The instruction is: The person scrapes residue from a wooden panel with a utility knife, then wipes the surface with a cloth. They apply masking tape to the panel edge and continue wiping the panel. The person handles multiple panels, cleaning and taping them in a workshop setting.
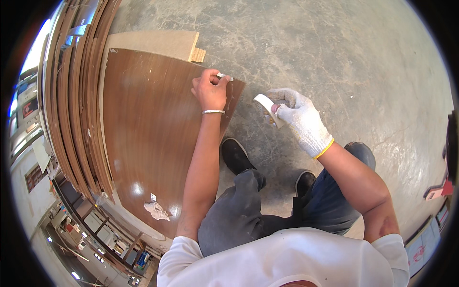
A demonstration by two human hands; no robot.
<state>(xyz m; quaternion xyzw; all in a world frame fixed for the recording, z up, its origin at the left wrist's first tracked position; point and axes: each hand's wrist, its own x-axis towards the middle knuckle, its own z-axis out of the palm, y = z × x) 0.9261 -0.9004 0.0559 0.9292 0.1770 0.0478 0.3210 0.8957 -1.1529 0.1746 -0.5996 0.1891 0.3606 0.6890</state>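
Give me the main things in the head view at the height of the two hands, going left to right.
Stack of brown panels → brown board → bare left hand → white roll → gloved right hand.

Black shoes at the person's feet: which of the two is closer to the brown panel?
The left shoe, close by the edge of the brown panel. The right shoe is farther off, with grey floor between the two.
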